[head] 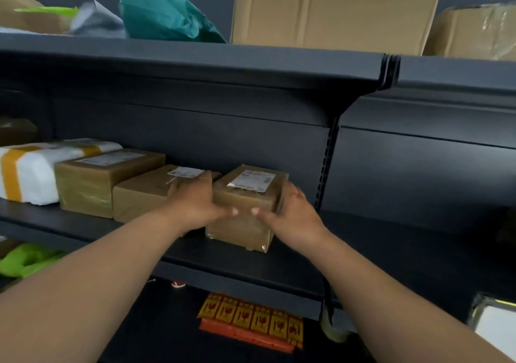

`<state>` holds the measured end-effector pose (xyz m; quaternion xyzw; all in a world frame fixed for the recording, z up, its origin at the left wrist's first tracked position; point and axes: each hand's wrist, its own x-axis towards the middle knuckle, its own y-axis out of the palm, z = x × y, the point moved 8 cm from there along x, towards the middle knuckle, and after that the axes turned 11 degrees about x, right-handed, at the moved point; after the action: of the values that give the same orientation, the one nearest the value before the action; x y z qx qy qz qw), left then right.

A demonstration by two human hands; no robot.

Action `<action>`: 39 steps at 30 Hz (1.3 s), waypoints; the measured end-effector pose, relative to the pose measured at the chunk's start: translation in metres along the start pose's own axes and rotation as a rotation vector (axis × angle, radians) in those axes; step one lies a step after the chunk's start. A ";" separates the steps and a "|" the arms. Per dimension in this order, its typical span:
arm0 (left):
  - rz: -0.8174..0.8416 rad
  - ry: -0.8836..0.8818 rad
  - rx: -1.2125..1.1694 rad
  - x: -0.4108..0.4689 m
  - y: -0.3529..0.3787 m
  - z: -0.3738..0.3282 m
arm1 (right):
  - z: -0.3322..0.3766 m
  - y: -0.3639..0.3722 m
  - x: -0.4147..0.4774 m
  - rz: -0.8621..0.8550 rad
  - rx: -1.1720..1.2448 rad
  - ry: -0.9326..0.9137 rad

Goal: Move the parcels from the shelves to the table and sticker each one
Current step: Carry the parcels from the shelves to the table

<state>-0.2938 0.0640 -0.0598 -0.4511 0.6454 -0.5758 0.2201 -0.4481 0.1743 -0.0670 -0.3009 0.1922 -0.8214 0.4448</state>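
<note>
A small brown cardboard parcel (245, 223) with a white label on top stands on the middle dark shelf (377, 240). My left hand (195, 201) grips its left side and my right hand (290, 212) grips its right side, thumbs on its front face. To its left a row of parcels rests on the same shelf: a low brown box (142, 195), a taller brown box (92, 178) and a white parcel with yellow tape (30, 173). Below the shelf lies a strip of yellow and red fragile stickers (251, 321).
The upper shelf (195, 61) carries a teal bag (164, 14), a large flat cardboard box (335, 11), a taped brown parcel (474, 33) and a grey bag (95, 19). A green bag (25, 259) lies at lower left. A white object (494, 326) sits at lower right.
</note>
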 end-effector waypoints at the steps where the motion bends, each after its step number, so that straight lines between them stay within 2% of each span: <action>1: 0.010 -0.001 -0.005 0.002 0.003 -0.001 | -0.003 0.003 0.003 0.005 0.024 0.017; 7: -0.025 0.013 -0.063 0.002 0.005 -0.017 | -0.019 0.007 0.007 -0.011 0.189 0.144; 17: -0.081 0.009 -0.427 -0.049 -0.011 -0.042 | 0.008 -0.038 -0.058 -0.148 0.338 0.081; 22: -0.143 0.109 -0.498 -0.103 -0.030 -0.053 | 0.034 -0.060 -0.123 -0.258 0.303 0.082; 31: -0.097 0.350 -0.605 -0.238 -0.057 -0.068 | 0.083 -0.075 -0.278 -0.417 0.197 0.119; 39: 0.072 0.519 -0.681 -0.340 -0.051 -0.115 | 0.084 -0.106 -0.405 -0.544 0.136 0.254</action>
<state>-0.2007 0.4139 -0.0640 -0.3154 0.8480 -0.4162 -0.0908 -0.2857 0.5692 -0.0737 -0.2059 0.1034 -0.9523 0.2001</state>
